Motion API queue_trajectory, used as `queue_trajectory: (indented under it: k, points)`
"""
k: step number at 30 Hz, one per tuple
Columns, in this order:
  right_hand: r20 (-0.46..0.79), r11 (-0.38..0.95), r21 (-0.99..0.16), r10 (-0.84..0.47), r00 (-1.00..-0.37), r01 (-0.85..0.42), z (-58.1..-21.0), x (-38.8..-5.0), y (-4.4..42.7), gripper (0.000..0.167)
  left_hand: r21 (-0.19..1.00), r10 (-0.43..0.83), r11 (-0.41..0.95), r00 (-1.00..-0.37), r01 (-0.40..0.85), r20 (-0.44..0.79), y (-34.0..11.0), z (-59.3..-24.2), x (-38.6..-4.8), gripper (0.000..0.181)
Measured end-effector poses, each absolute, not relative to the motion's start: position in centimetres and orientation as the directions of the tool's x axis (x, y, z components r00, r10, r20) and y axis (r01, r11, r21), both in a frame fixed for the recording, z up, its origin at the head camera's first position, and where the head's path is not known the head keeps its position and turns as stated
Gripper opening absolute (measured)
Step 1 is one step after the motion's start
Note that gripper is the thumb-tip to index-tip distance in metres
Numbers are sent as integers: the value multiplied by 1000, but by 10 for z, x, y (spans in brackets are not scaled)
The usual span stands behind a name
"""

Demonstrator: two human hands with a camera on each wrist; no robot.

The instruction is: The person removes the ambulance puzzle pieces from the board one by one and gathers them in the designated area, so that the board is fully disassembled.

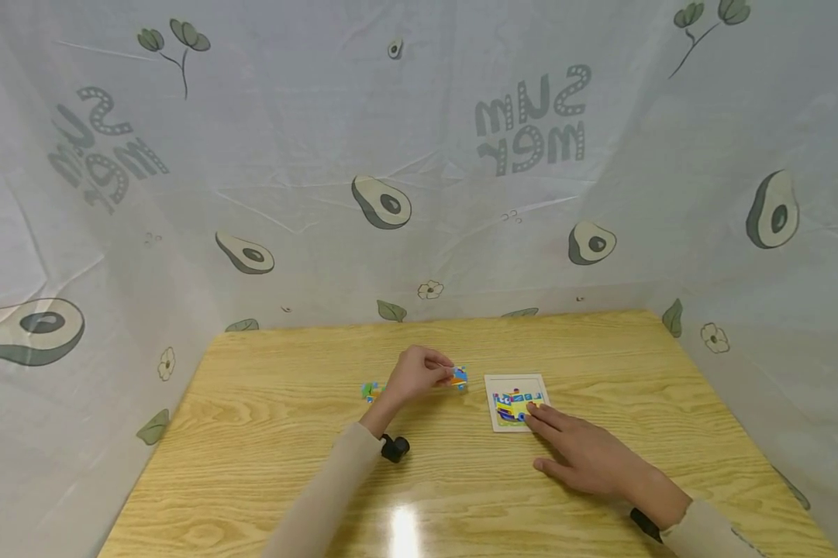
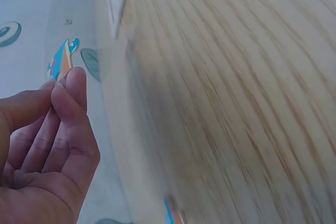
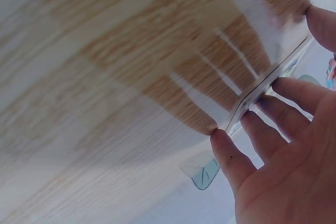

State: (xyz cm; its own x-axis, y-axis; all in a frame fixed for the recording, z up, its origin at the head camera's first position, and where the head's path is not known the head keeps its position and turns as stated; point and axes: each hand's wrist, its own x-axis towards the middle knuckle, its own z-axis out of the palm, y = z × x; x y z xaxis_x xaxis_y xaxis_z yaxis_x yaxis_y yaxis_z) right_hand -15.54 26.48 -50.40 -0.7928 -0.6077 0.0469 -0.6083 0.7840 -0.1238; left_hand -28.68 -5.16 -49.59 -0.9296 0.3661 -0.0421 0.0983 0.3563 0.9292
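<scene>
My left hand (image 1: 413,373) pinches a small jigsaw piece (image 1: 459,377) between thumb and fingertips, above the wooden table. In the left wrist view the piece (image 2: 62,60) shows blue and orange and is tilted. Another colourful piece (image 1: 370,390) lies on the table, partly hidden behind my left wrist. To the right sits a white square puzzle tray (image 1: 491,391) bearing a yellow bus picture (image 1: 512,407). My right hand (image 1: 586,457) rests its outstretched fingertips on the tray's lower right part, covering some of the picture. The right wrist view shows these fingers (image 3: 268,137) at the tray edge.
The light wooden table (image 1: 286,465) ends at a pale curtain (image 1: 307,155) printed with avocados, behind and along both sides. A black wrist strap with a camera (image 1: 394,448) is on my left wrist; another black strap (image 1: 645,525) is on the right.
</scene>
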Motion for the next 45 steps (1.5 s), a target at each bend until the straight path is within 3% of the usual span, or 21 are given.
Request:
queue_trajectory:
  k: [15, 45]
  points:
    - [46, 792, -131, -596, -802, -597, -508, -155, 266, 66, 878, 321, 470, -944, 94, -71, -85, -501, -294, 12]
    - [65, 784, -120, -606, -793, -609, -505, -154, 264, 64, 748, 344, 643, -934, 162, -94, -97, -504, -301, 12]
